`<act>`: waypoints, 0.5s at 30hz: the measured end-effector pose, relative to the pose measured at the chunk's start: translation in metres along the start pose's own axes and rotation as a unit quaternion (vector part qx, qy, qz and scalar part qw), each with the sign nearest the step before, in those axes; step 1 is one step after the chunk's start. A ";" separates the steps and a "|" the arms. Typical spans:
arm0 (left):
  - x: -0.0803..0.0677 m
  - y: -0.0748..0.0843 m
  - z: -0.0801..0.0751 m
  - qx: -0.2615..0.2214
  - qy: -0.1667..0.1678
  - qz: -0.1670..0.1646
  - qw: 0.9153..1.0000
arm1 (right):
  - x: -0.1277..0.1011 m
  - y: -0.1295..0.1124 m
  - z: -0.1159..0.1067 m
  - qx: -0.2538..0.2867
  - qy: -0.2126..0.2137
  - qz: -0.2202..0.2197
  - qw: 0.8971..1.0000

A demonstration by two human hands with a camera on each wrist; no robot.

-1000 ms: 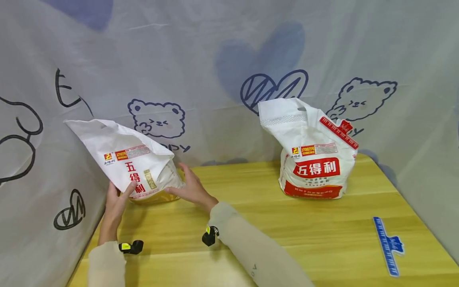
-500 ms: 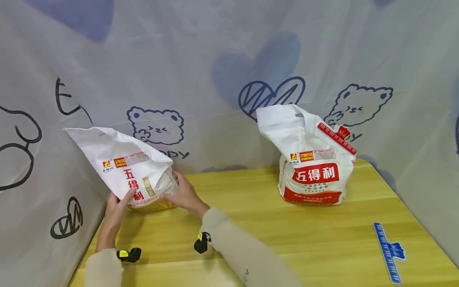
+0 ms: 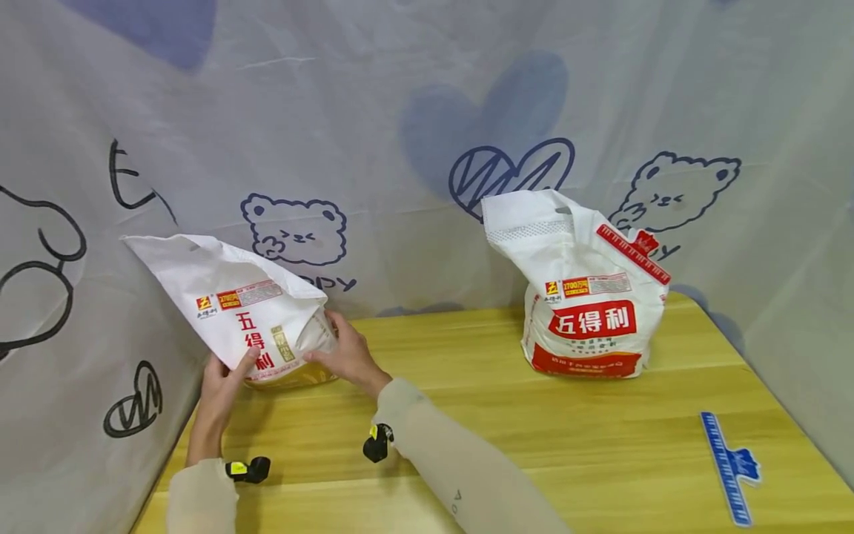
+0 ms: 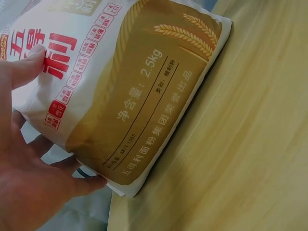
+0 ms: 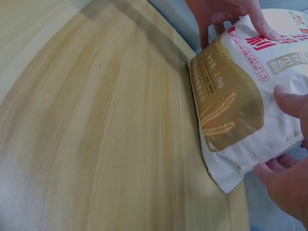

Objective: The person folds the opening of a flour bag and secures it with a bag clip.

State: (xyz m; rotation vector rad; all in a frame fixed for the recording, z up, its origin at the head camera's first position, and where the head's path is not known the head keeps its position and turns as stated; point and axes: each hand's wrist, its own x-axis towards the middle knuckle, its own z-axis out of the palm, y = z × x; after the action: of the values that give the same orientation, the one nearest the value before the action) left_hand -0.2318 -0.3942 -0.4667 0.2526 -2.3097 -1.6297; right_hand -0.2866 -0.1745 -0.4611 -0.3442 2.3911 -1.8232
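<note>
A white flour bag (image 3: 247, 319) with red lettering and a gold lower band (image 4: 144, 96) stands at the left end of the table, its top folding over to the left. My left hand (image 3: 220, 386) grips its left side, thumb on the printed front and fingers round the lower edge. On the other side my right hand (image 3: 350, 356) holds the bag, thumb against the front and fingers along the side. In the right wrist view, both the left hand (image 5: 231, 14) and the right hand (image 5: 288, 178) show around the bag. Its bottom edge meets the table.
A second flour bag (image 3: 587, 326), with a red sealing clip (image 3: 634, 252) across its top right, stands at the back right of the table (image 3: 467, 415). A blue clip (image 3: 727, 467) lies near the front right. Printed cloth walls (image 3: 400, 259) border the table.
The right hand has shifted slightly left, closer against the flour bag's side. The left hand keeps its hold, and the bag stays in place. The head view has tilted a little.
</note>
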 end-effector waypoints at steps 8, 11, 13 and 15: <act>-0.007 0.005 0.006 0.033 0.009 -0.003 0.999 | -0.002 0.006 -0.006 -0.027 0.023 -0.010 0.999; -0.009 0.005 0.009 0.035 0.012 -0.007 0.999 | -0.005 0.008 -0.010 -0.029 0.024 -0.008 0.999; -0.012 0.005 0.010 0.033 0.011 -0.012 0.999 | -0.008 0.009 -0.012 -0.026 0.023 -0.006 0.999; -0.014 0.005 0.012 0.035 0.005 -0.015 0.999 | -0.011 0.010 -0.015 -0.023 0.022 -0.008 0.999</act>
State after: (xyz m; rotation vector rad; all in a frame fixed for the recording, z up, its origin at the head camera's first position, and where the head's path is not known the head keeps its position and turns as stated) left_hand -0.2223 -0.3777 -0.4678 0.3122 -2.3705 -1.5596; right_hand -0.2809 -0.1551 -0.4672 -0.3318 2.4693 -1.8032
